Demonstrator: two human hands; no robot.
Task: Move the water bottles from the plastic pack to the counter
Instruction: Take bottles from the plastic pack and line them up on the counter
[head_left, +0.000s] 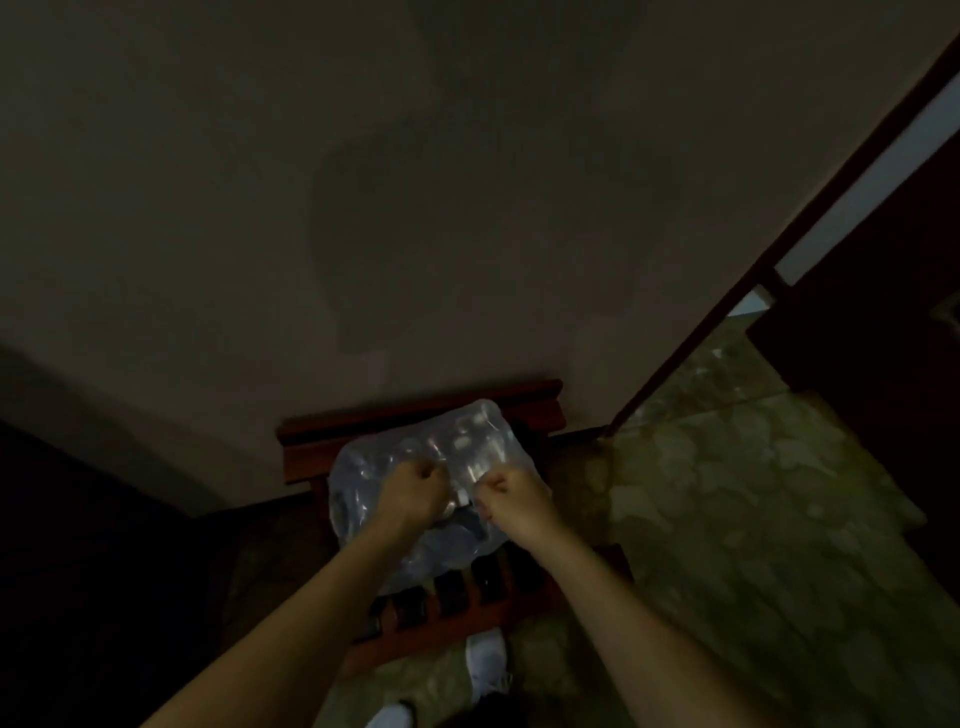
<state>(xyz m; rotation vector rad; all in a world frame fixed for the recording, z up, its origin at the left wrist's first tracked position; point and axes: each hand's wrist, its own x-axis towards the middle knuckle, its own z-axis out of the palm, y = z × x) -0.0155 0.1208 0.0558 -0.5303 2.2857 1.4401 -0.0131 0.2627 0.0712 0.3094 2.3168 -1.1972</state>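
The pack (431, 478) is sitting on a wooden rack (415, 421) at 6 o'clock, and the left hand (413, 493) and right hand (511, 499) are both fisting its top film. The film is likely thin, slippery and stretchy, the bottles heavy, so tearing here and lifting bottles by the neck seems best.

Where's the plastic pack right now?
Lower centre of the head view: the plastic pack sits on a reddish wooden slatted bench against the wall, gripped by both hands.
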